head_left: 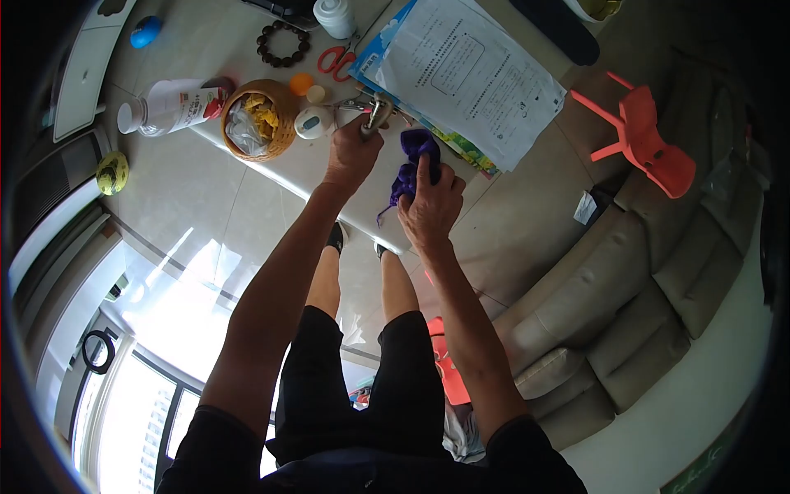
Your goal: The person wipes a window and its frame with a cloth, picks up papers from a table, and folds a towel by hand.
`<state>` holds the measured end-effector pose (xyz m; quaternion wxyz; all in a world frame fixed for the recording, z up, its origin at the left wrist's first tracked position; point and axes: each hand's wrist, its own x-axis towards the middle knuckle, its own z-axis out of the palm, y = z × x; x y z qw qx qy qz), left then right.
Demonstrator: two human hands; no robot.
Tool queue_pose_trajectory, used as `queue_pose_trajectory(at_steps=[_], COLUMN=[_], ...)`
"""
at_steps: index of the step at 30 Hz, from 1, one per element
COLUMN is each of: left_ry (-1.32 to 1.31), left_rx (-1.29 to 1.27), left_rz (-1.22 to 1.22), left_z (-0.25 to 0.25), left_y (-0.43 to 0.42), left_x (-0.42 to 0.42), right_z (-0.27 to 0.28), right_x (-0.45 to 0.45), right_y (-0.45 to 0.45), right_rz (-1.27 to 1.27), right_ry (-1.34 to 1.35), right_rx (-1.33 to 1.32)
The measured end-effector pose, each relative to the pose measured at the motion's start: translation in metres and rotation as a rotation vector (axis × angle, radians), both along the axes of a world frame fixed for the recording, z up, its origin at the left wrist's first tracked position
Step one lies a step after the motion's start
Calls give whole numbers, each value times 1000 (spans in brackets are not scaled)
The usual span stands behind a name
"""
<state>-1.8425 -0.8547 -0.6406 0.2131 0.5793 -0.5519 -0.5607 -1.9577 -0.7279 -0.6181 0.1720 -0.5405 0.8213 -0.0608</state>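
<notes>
My left hand (355, 153) is closed around a shiny, curved metal object (378, 114) whose kind I cannot make out. In my right hand (433, 204) is a dark purple pouch (420, 146), held by fingers and thumb, with a thin cord dangling from its lower left. Both hands are over the table. Left of my left hand lie a round white object (313, 123) and a small orange piece (301, 83). Red-handled scissors (336, 62) rest just beyond it. A stack of printed sheets (473, 78) on booklets lies beyond my right hand.
A woven basket (290, 123) holds clear plastic and something yellow. Beside it lies a clear bottle (177, 107). A bead bracelet (282, 45) and white jar (334, 16) stand farther back. A red plastic chair (642, 136) and a sofa (592, 272) are at right.
</notes>
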Motion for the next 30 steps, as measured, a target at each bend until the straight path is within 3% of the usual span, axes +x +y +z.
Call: queue_pose_trajectory(at_steps=[4,9,12,15,19,22,26,30], left_ry=[13,-169,-231,-332,-254,-45,-209,-192], left_rx=[-44,-25,91,132,27,25,130,174], left_rz=[73,146,172,173,310,504,476,441], left_z=[3,37,18,17,4,9,7,5], left_y=[18,116,194,218,150,117,139,170], left_x=[12,83,142,155,104,73,89,128], right_z=[2,-3,-13,-14,-22,-17,-10,0], right_x=[2,13,16,13,15,25,52,57], right_y=[9,-13,-27,-42,-49,-47,12,49], right_rz=[159,220,288,354,403,409,458,507], right_ry=[8,37,2,-11,-33,-36,-123,-186], right_rx=[-44,-66,-85,-102,-137,-61,-20,20])
